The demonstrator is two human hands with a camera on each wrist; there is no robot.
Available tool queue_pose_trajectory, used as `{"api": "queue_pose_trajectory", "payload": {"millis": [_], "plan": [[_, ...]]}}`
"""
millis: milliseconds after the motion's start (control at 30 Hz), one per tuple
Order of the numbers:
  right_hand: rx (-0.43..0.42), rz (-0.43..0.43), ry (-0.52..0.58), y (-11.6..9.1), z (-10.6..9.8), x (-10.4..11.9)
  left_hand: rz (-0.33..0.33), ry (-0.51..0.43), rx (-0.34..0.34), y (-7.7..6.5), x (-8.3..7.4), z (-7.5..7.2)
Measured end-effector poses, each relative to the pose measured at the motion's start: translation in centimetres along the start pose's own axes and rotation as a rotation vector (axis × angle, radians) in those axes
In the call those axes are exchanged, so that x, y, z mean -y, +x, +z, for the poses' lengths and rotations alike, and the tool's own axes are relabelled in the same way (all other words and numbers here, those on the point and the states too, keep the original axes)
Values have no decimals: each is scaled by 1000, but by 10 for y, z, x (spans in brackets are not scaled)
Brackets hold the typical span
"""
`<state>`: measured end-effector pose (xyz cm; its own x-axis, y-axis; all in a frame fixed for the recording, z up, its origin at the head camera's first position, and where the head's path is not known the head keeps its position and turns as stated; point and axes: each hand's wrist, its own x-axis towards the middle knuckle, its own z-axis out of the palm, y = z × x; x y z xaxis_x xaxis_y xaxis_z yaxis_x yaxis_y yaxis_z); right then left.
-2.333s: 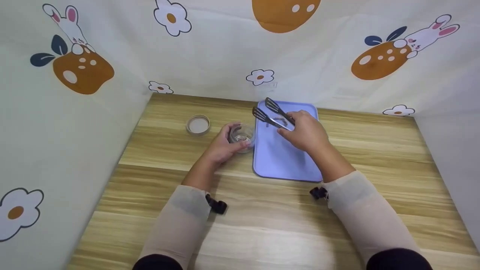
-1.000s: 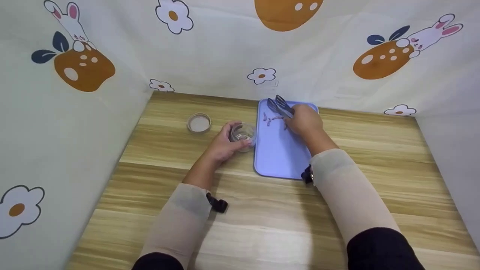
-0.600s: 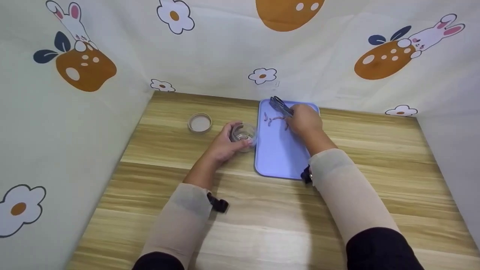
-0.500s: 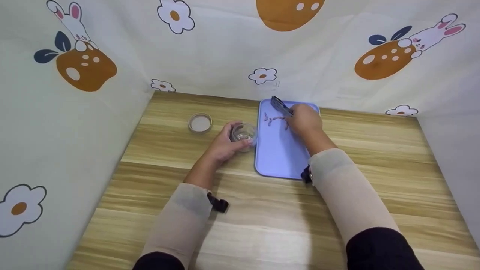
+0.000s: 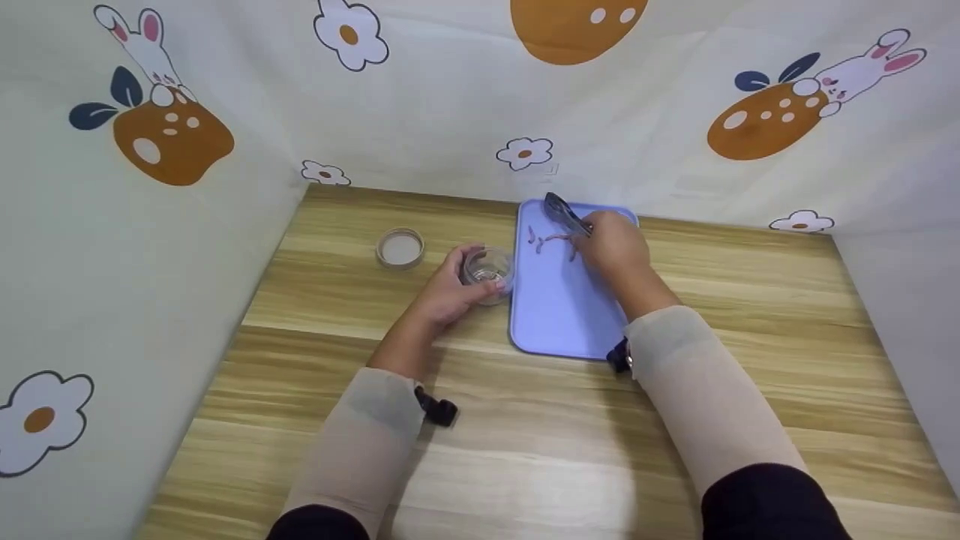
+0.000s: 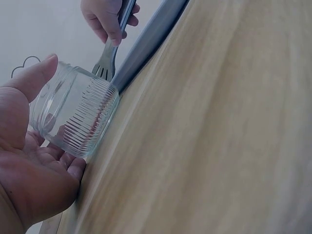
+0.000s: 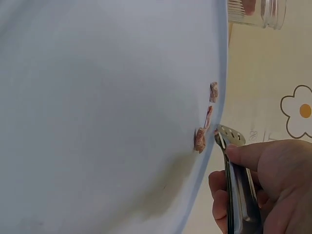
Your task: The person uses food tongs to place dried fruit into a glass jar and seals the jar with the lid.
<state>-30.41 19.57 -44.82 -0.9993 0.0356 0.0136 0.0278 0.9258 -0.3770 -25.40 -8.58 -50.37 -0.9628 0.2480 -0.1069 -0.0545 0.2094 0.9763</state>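
Note:
My left hand [image 5: 444, 291] holds a clear glass jar [image 5: 486, 261], thumb on one side and fingers around the other. The jar stands uncapped on the table against the left edge of a blue tray [image 5: 559, 311]. In the left wrist view, ribbed glass [image 6: 92, 117] shows on its wall. My right hand [image 5: 616, 244] grips metal tongs [image 5: 564, 213] over the far part of the tray, their tips pressed together. A reddish bit shows at the tongs' tips in the right wrist view. Several small reddish-brown strips [image 5: 539, 246] lie on the tray near the tongs, some partly behind the hand.
A round lid [image 5: 400, 248] lies on the wooden table [image 5: 517, 442] left of the jar. Printed fabric walls [image 5: 435, 112] stand behind the table and along both sides. The tray reaches close to the back wall.
The tongs' tips stood apart over the tray and have come together. My right hand lowered toward the strips, then shifted slightly back. The left hand and jar stay in place.

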Motion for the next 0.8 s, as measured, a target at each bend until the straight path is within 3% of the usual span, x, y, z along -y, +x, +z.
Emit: {"api": "queue_pose_trajectory", "payload": {"millis": [400, 800], "plan": [[-23, -68, 20, -19, -13, 9, 8, 21, -3, 0, 0, 0], [-62, -159, 34, -50, -21, 25, 15, -26, 23, 2, 1, 1]]}}
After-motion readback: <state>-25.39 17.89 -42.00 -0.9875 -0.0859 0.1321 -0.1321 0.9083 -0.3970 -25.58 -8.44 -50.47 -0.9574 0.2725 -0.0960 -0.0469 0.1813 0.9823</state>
